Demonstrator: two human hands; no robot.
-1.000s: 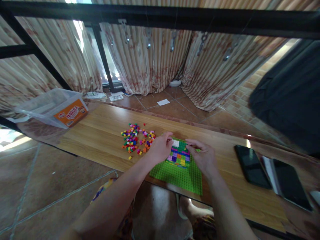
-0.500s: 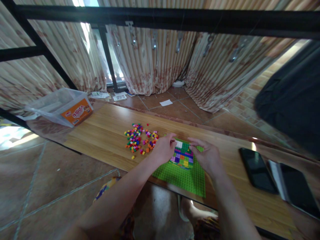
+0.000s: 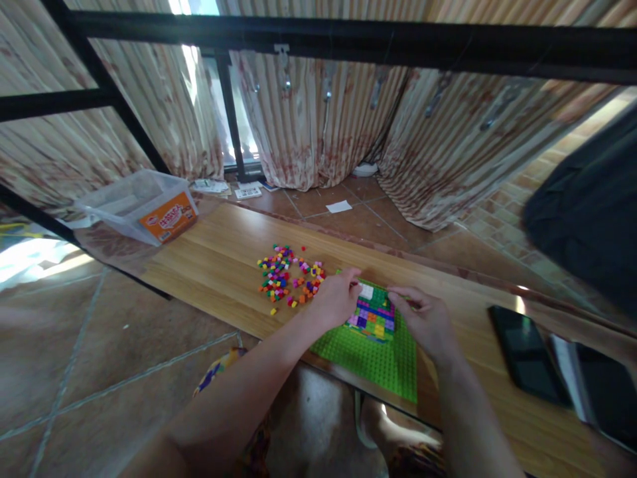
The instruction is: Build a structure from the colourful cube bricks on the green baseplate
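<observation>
A green studded baseplate (image 3: 378, 365) lies on the wooden table, with a patchwork of coloured building bricks (image 3: 372, 320) pressed on its far half. White bricks (image 3: 367, 291) sit near the plate's far edge. My left hand (image 3: 338, 299) rests over the plate's left side, its fingers bent together beside the white bricks; whatever they hold is hidden. From the right, my right hand (image 3: 423, 317) reaches over the far right of the patchwork, thumb and forefinger pinched close to the bricks. Anything between those fingertips is too small to make out.
Loose coloured bricks (image 3: 279, 273) are scattered left of the plate. A clear plastic box (image 3: 142, 206) with an orange label stands at the table's far left. On the right lie a black phone (image 3: 528, 355) and another dark device (image 3: 604, 392). A black metal bar (image 3: 318, 43) crosses above.
The whole view has shifted slightly, so the table and things appear further right. The fingers of my right hand have drawn closer together over the bricks. My left hand stays near the white bricks.
</observation>
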